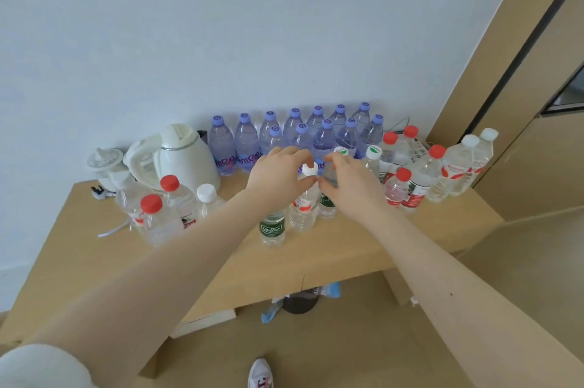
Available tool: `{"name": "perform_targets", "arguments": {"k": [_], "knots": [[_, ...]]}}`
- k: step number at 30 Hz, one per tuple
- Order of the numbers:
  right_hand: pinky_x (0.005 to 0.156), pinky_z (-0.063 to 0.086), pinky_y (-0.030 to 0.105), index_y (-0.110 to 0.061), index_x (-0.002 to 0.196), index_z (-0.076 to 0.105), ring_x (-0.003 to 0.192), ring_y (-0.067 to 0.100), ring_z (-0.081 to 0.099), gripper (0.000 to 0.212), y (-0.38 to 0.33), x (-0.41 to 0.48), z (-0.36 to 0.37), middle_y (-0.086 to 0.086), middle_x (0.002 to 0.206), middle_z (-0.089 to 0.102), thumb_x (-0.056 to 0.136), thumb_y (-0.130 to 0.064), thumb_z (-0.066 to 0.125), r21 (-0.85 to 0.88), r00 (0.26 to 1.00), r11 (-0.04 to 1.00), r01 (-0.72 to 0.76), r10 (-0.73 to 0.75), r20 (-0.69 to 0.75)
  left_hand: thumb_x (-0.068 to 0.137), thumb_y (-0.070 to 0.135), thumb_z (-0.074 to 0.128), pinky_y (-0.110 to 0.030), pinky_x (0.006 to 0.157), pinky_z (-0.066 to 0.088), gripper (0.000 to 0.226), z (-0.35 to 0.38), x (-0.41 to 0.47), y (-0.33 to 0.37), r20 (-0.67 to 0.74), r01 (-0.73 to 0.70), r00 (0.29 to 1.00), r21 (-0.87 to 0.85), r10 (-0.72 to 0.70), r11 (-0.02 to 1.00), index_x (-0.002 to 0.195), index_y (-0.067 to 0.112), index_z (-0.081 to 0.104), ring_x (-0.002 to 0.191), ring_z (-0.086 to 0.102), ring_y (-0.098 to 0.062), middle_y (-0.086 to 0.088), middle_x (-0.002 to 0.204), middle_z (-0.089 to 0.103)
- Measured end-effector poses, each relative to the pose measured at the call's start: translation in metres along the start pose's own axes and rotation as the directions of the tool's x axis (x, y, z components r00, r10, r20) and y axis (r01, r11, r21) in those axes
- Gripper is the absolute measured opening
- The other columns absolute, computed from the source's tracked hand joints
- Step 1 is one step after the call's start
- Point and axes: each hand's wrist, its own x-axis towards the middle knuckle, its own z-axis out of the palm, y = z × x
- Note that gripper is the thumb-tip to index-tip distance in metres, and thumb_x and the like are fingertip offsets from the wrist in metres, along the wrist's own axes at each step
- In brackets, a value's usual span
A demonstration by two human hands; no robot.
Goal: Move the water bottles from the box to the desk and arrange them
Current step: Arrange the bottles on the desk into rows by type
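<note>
Reaching over the desk [72, 229], the left hand [278, 174] pinches the white cap of a clear bottle [303, 210]. The right hand [346, 180] curls round the top of a green-label bottle [327, 202] just beside it, probably to line both up before the purple-cap bottles [297, 131].

Your left grip [278, 176] masks the neck of the white-capped bottle [303, 210], its wrist the top of the near green-label bottle [272, 229] | your right grip [346, 180] covers the upper part of the far green-label bottle [327, 202] | shoe [260, 372] cut by bottom edge | red-capped bottles [153, 223]: label print unreadable
</note>
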Motion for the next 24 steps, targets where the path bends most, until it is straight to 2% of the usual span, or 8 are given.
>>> {"name": "perform_targets", "arguments": {"k": [5, 9, 12, 16, 21, 24], "knots": [[0.077, 0.04, 0.034, -0.016, 0.137, 0.041, 0.11, 0.026, 0.055, 0.049, 0.01, -0.054, 0.003, 0.006, 0.129, 0.056, 0.095, -0.036, 0.055, 0.101, 1.0, 0.995, 0.006, -0.008, 0.016, 0.092, 0.041, 0.058, -0.028, 0.083, 0.032, 0.03, 0.014, -0.058, 0.027, 0.031, 0.065, 0.997, 0.01, -0.065, 0.998, 0.116, 0.024, 0.059, 0.111, 0.047, -0.02, 0.006, 0.115, 0.058], [0.085, 0.044, 0.038, -0.016, 0.14, 0.038, 0.117, 0.025, 0.053, 0.052, 0.002, -0.081, 0.009, 0.006, 0.129, 0.057, 0.095, -0.04, 0.053, 0.12, 0.998, 0.992, 0.022, -0.029, 0.055, 0.093, 0.041, 0.056, -0.036, 0.092, 0.04, 0.03, 0.011, -0.099, 0.029, 0.061, 0.124, 0.99, 0.032, -0.126, 0.992, 0.117, 0.024, 0.057, 0.115, 0.045, -0.021, 0.006, 0.12, 0.056], [0.078, 0.045, 0.036, -0.015, 0.139, 0.039, 0.111, 0.024, 0.055, 0.05, -0.009, -0.09, 0.01, 0.006, 0.124, 0.058, 0.096, -0.037, 0.053, 0.166, 0.998, 0.986, 0.031, -0.041, 0.054, 0.092, 0.039, 0.057, -0.04, 0.092, 0.043, 0.029, 0.002, -0.117, 0.029, 0.04, 0.153, 0.987, -0.006, -0.153, 0.988, 0.116, 0.023, 0.058, 0.112, 0.048, -0.021, 0.005, 0.118, 0.058], [0.07, 0.044, 0.033, -0.015, 0.136, 0.041, 0.103, 0.023, 0.057, 0.047, -0.019, -0.097, 0.014, 0.004, 0.119, 0.059, 0.096, -0.037, 0.052, 0.165, 0.998, 0.986, 0.037, -0.047, 0.052, 0.092, 0.038, 0.058, -0.038, 0.089, 0.043, 0.03, -0.002, -0.128, 0.022, 0.034, 0.162, 0.986, -0.01, -0.162, 0.987, 0.117, 0.022, 0.057, 0.11, 0.049, -0.021, 0.005, 0.116, 0.057], [0.071, 0.044, 0.033, -0.017, 0.139, 0.039, 0.104, 0.021, 0.058, 0.049, -0.026, -0.097, 0.022, 0.001, 0.123, 0.058, 0.097, -0.039, 0.051, 0.146, 0.999, 0.989, 0.005, -0.01, 0.035, 0.092, 0.039, 0.058, -0.033, 0.081, 0.039, 0.029, 0.0, -0.125, 0.008, 0.049, 0.139, 0.989, -0.035, -0.138, 0.99, 0.116, 0.021, 0.057, 0.107, 0.049, -0.02, 0.008, 0.107, 0.053], [0.068, 0.039, 0.03, -0.018, 0.139, 0.041, 0.101, 0.02, 0.058, 0.048, -0.027, -0.095, 0.028, 0.002, 0.121, 0.059, 0.097, -0.038, 0.052, 0.161, 0.999, 0.986, -0.037, 0.034, 0.025, 0.091, 0.038, 0.06, -0.036, 0.086, 0.042, 0.027, 0.006, -0.119, 0.0, 0.045, 0.133, 0.991, -0.079, -0.13, 0.988, 0.112, 0.022, 0.059, 0.107, 0.049, -0.02, 0.006, 0.113, 0.058]]}}
